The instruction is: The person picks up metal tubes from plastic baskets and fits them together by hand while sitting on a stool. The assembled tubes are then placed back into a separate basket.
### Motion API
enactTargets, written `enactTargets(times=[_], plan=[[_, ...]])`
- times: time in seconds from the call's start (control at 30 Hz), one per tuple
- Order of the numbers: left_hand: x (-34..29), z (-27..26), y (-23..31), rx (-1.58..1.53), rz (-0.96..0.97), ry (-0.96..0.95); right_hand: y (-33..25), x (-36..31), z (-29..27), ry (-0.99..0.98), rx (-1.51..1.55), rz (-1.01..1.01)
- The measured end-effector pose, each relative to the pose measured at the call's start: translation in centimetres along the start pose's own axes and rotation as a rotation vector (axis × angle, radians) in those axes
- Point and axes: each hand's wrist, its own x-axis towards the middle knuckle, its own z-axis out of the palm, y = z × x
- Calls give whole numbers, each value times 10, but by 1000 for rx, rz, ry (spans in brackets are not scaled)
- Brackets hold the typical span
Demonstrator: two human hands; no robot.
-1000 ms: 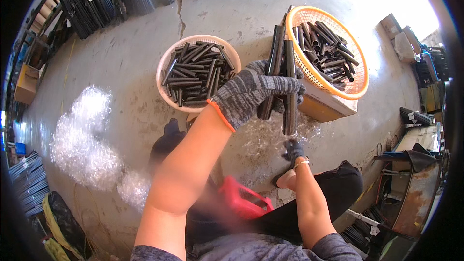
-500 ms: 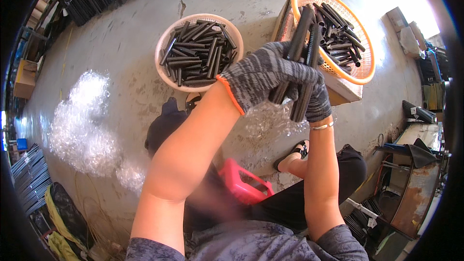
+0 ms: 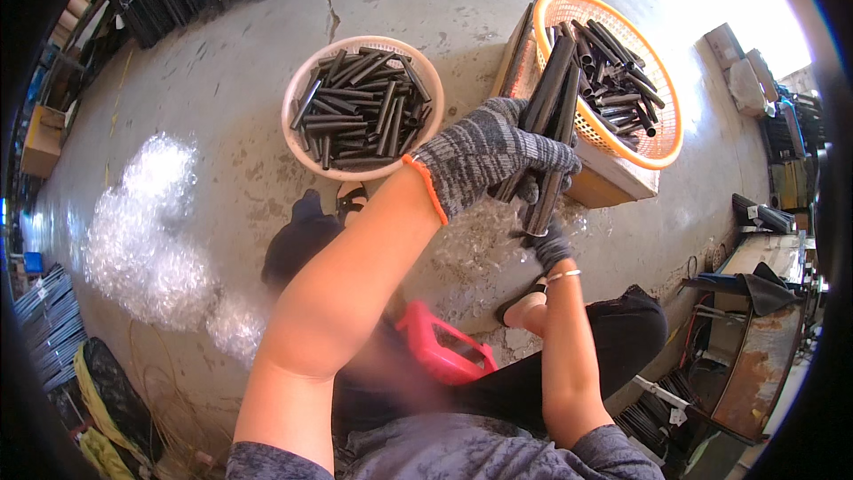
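My left hand (image 3: 498,153), in a grey and black knit glove with an orange cuff, is closed around two black tubes (image 3: 553,71). They lie side by side at a slant, their upper ends crossing in front of the orange basket's near rim. Below their lower ends is my right hand (image 3: 553,247), in a similar glove with a bangle at the wrist. Its fingers are partly hidden and blurred, so I cannot tell whether they touch the tubes.
A pale pink basket (image 3: 290,111) full of short black tubes stands on the floor. The orange basket (image 3: 680,120) of tubes rests on a box (image 3: 613,180). Clear plastic film (image 3: 147,231) lies at left, with more scraps below my hands. A red plastic stool (image 3: 444,347) is between my legs.
My right hand has come off the tubes' side and moved down toward their lower ends. My left hand keeps hold of the tubes, which have shifted slightly down.
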Motion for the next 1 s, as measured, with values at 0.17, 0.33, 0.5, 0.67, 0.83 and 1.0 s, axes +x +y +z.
enactTargets(times=[0.17,0.33,0.5,0.67,0.83,1.0], plan=[[3,9,4,-24,14,-96,-168,-92,28,-471,263,-1012],[1,13,7,-113,75,-126,-171,-83,22,-510,-190,-969],[-5,-3,1,-31,10,-107,-103,-33,4,-258,-494,-1143],[-2,1,3,-78,-15,-87,44,17,-29,-75,-1658,-368],[2,3,5,66,9,-114,100,33,-53,-562,-1911,-481],[-6,-4,-1,-3,-6,-118,-107,-50,8,-294,-11,-383]])
